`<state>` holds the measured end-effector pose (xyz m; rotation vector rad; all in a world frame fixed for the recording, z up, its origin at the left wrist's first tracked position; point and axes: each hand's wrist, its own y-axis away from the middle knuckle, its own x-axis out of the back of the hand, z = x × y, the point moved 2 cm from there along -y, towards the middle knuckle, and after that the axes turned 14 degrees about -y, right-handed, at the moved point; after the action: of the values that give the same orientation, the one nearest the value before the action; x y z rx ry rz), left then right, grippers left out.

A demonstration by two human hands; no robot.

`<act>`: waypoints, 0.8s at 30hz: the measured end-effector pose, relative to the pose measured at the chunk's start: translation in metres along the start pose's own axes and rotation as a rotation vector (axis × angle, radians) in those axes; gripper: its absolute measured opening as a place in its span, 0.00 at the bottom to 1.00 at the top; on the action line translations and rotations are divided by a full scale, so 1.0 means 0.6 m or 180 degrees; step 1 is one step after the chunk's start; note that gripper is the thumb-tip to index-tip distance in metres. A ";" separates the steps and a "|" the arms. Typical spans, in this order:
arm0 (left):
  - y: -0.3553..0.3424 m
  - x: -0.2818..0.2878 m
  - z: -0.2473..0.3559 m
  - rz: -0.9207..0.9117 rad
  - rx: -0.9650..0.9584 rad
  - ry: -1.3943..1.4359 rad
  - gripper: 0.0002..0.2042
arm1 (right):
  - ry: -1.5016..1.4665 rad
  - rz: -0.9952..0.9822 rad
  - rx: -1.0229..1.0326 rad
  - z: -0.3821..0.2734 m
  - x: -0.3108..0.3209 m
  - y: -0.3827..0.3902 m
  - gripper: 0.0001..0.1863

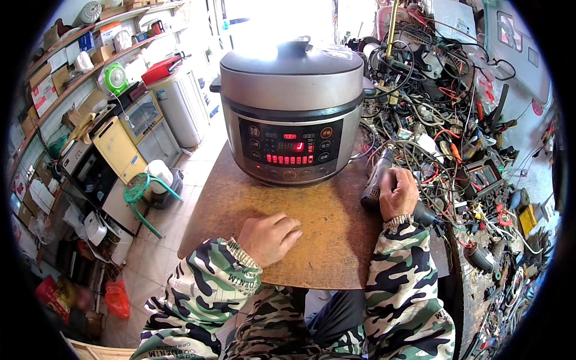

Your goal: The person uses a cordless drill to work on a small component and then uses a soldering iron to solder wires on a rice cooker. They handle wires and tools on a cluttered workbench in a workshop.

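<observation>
A large silver and black electric pressure cooker [291,96] stands upright on the brown wooden tabletop [318,240], its lid on and its front panel lit with red digits and symbols. My left hand [271,237] rests on the wood in front of it, fingers curled together, with nothing seen in them. At the right edge of the tabletop, my right hand [399,193] closes round a cordless drill [375,180] lying on its side. The drill's chuck points away from me, and the hand covers much of its grip.
Right of the tabletop, a bench is heaped with tangled cables [432,114], tools and parts, with a meter [485,176] among them. On the left stand a green stool [137,189], a yellow cabinet [117,150] and crowded shelves [72,90]. A red bag [117,299] lies on the floor.
</observation>
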<state>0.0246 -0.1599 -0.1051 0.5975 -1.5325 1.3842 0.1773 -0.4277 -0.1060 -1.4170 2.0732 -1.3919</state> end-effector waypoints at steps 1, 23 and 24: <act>0.000 -0.004 0.000 0.0073 -0.0041 0.0012 0.08 | 0.0014 0.0014 0.0008 -0.001 0.002 -0.001 0.04; 0.001 0.008 0.001 0.0081 0.0050 -0.0021 0.07 | 0.0942 -0.0514 -0.0219 0.003 -0.005 -0.001 0.09; -0.009 0.000 0.007 0.0125 -0.0021 0.0119 0.08 | 0.1180 -0.0587 -0.0216 0.007 0.013 -0.004 0.10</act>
<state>0.0276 -0.1651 -0.1021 0.5371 -1.5255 1.4117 0.1779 -0.4367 -0.1041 -1.5030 2.2749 -1.7910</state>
